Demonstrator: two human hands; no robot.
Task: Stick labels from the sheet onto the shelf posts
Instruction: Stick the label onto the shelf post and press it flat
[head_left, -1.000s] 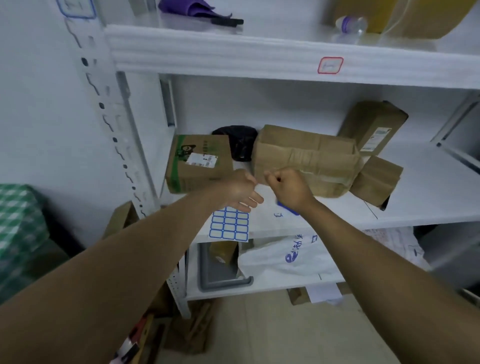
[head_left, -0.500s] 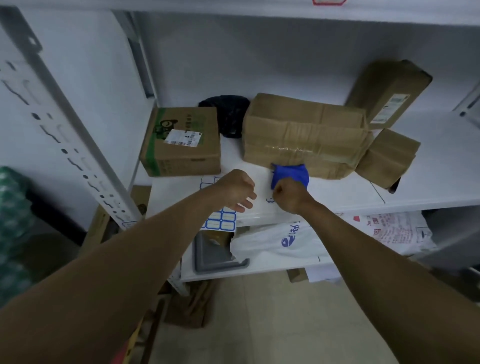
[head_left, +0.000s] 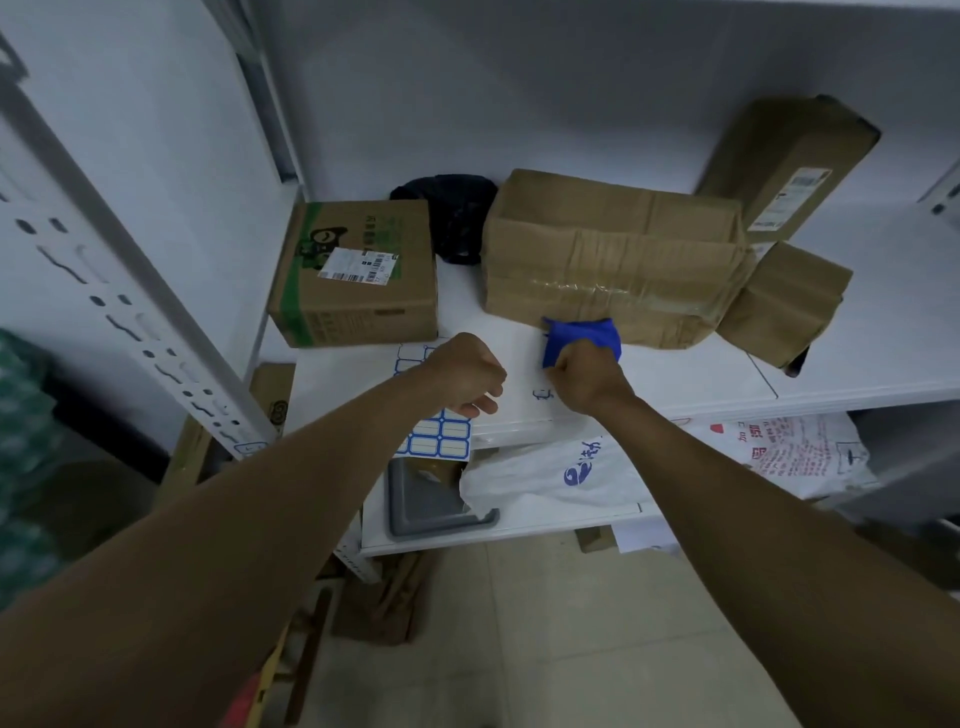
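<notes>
Fingers of the left hand (head_left: 464, 375) curl shut on the label sheet (head_left: 435, 441), whose blue-bordered labels hang over the front edge of the white shelf (head_left: 857, 358). Just beside it, the fingers of the right hand (head_left: 587, 371) close in a fist around a crumpled blue piece (head_left: 581, 336), pressed low against the shelf board; what the blue material is cannot be told. Both bare forearms reach in from the bottom corners.

Behind the hands, a long taped cardboard box (head_left: 613, 260) lies across the shelf, the blue piece touching its front face. A green-printed carton (head_left: 358, 275) with a shipping slip stands to the left, a black bag (head_left: 447, 213) between the two at the back. Two more brown parcels (head_left: 784, 171) lean at the right. A perforated shelf post (head_left: 130, 317) slants down the left side, a small label (head_left: 251, 447) near its lower end. On the shelf below rest a grey tray (head_left: 431, 509) and white printed bags (head_left: 571, 478).
</notes>
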